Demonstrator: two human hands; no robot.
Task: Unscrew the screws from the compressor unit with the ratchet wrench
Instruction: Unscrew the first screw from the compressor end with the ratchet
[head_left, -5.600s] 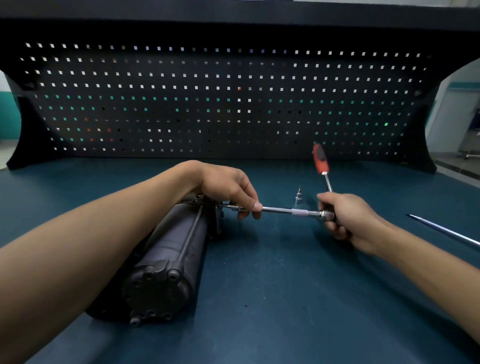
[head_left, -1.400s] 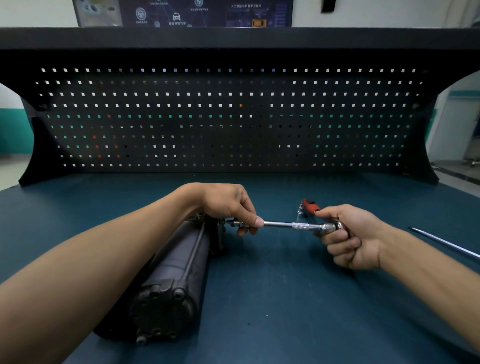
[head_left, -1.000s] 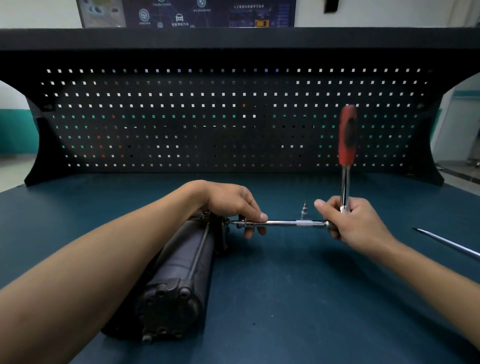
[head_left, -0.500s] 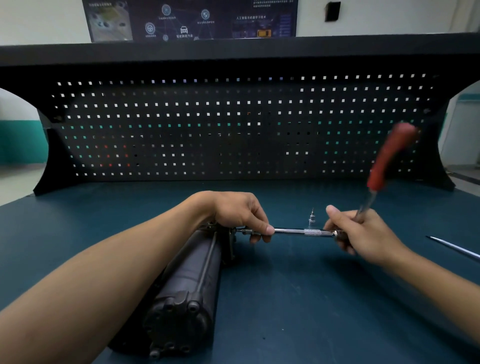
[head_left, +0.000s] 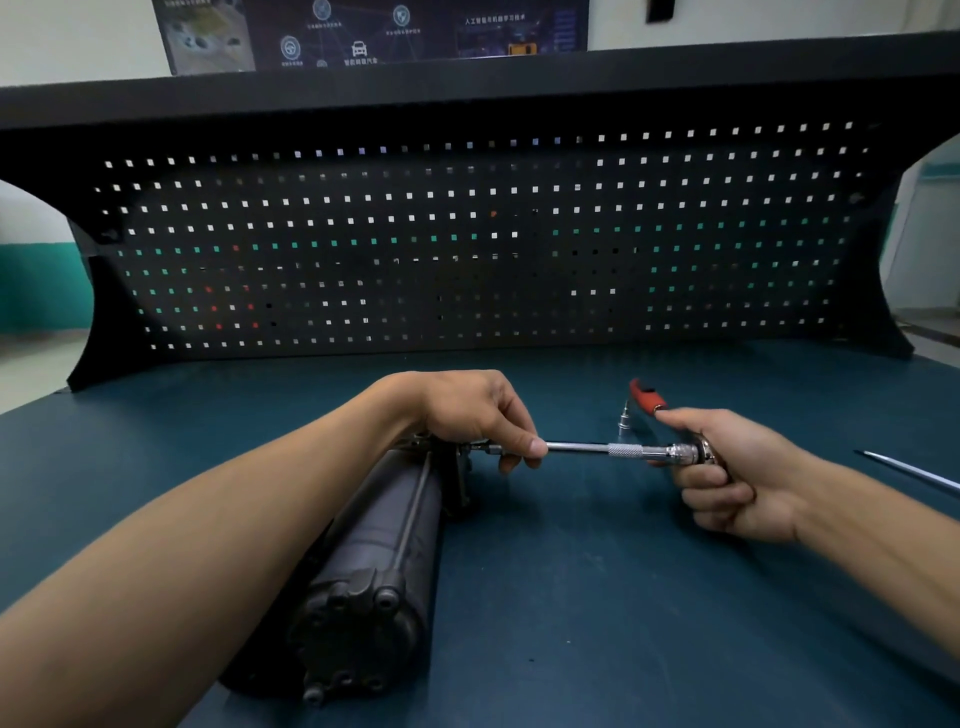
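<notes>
Left hand (head_left: 467, 410) grip pinching ratchet wrench (head_left: 623, 450) shaft beside compressor unit (head_left: 384, 545), right hand (head_left: 737, 478) grip curled round its head

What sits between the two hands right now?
Head view: the chrome extension bar of the ratchet wrench spans the gap from left hand to right hand.

Matt dark compressor unit (head_left: 384, 525), shiny knurled metal ratchet wrench (head_left: 623, 450), red handle.
</notes>
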